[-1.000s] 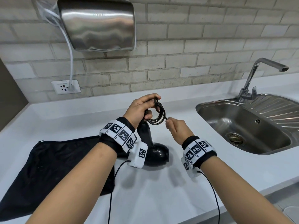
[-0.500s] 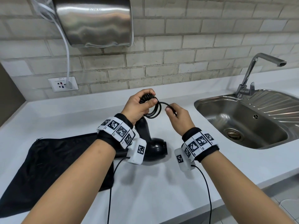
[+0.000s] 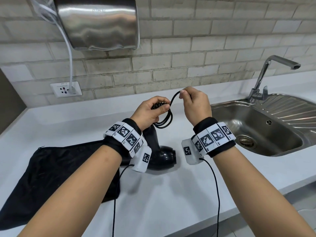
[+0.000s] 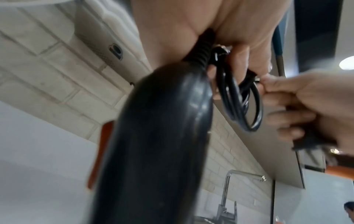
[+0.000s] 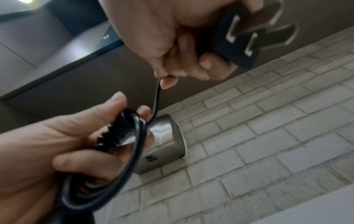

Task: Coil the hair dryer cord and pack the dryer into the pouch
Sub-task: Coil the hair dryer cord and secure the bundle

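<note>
The black hair dryer (image 3: pixel 159 153) hangs with its barrel near the white counter, handle up. My left hand (image 3: pixel 152 112) grips the handle's ribbed end together with several loops of the black cord (image 3: pixel 165 121). In the left wrist view the handle (image 4: pixel 153 136) fills the middle and the cord loops (image 4: pixel 241 104) hang beside it. My right hand (image 3: pixel 193 103) pinches the free cord end between thumb and forefinger. In the right wrist view my right hand (image 5: pixel 172 50) also holds the plug (image 5: pixel 247 40), and the cord (image 5: pixel 156 100) runs down to my left hand (image 5: pixel 67 151). The black pouch (image 3: pixel 51 171) lies flat at left.
A steel sink (image 3: pixel 266 127) with a tap (image 3: pixel 266 74) lies to the right. A steel hand dryer (image 3: pixel 99 23) hangs on the brick wall, its white cable plugged into a socket (image 3: pixel 65 88). Thin black sensor wires run from both wristbands over the counter edge.
My right hand has risen and swung up over the left, carrying the cord end from below the loops to above them. The left hand keeps its grip on the handle and coil.
</note>
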`<action>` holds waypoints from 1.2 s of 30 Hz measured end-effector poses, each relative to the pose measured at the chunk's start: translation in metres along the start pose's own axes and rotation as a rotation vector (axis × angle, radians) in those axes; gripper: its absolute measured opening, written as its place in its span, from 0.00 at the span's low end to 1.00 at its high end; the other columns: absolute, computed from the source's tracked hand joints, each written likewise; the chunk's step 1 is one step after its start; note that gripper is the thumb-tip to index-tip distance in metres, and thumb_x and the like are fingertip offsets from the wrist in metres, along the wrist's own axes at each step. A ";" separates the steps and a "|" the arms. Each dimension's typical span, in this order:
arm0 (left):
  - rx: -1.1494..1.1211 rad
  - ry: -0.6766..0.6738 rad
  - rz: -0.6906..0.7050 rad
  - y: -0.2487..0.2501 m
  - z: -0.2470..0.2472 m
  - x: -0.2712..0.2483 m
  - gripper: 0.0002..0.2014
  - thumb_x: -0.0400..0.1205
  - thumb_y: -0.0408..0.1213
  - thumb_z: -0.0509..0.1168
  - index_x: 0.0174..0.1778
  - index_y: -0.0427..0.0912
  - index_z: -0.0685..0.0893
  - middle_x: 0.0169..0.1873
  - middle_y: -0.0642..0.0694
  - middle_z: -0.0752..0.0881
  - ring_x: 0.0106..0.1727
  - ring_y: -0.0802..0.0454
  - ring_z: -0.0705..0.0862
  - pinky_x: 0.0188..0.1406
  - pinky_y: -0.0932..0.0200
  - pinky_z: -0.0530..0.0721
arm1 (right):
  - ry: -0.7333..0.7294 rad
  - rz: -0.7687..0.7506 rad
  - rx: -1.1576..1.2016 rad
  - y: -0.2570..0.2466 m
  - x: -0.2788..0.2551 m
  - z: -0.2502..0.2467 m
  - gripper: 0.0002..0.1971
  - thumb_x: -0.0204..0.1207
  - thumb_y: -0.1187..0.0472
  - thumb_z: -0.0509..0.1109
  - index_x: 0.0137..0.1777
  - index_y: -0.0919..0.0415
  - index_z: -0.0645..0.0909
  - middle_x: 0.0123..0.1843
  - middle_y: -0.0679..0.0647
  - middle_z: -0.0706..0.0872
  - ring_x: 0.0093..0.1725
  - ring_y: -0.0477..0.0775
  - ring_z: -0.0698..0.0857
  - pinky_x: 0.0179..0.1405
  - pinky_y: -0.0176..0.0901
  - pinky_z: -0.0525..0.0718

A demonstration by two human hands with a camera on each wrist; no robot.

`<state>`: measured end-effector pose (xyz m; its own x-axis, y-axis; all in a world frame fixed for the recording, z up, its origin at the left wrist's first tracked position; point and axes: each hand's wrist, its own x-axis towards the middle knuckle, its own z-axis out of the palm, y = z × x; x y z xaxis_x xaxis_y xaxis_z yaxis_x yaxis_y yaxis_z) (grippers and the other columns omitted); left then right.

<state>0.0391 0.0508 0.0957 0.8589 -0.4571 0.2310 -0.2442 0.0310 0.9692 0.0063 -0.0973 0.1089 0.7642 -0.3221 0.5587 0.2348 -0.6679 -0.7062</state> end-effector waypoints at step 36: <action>-0.153 0.182 -0.079 -0.003 -0.003 0.012 0.06 0.82 0.36 0.61 0.42 0.50 0.81 0.31 0.60 0.86 0.13 0.62 0.67 0.14 0.72 0.59 | -0.333 -0.176 0.136 0.014 -0.018 -0.013 0.08 0.74 0.77 0.63 0.45 0.71 0.84 0.37 0.47 0.75 0.30 0.34 0.83 0.33 0.19 0.77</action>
<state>0.0511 0.0476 0.0961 0.9430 -0.2960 0.1519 -0.1138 0.1419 0.9833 -0.0117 -0.1094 0.0943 0.8529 0.0392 0.5205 0.4397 -0.5914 -0.6760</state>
